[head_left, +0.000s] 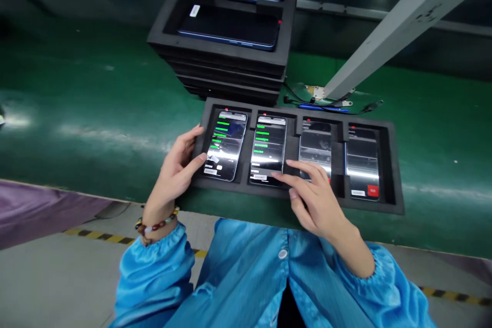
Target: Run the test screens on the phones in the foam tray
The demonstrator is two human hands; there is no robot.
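A black foam tray lies on the bench with several smartphones side by side in its compartments. My left hand holds the tray's left end, the thumb over the edge by the leftmost smartphone. That phone and the second smartphone show green lines on lit screens. My right hand has its fingers apart, the index fingertip at the lower screen of the second phone. It partly covers the third smartphone. The rightmost smartphone shows a red block at its lower corner.
Behind the tray rises a stack of black foam trays, with a dark smartphone in the top one. A grey post stands on the green bench at right. Near its foot lie a black cable and a blue pen-like object.
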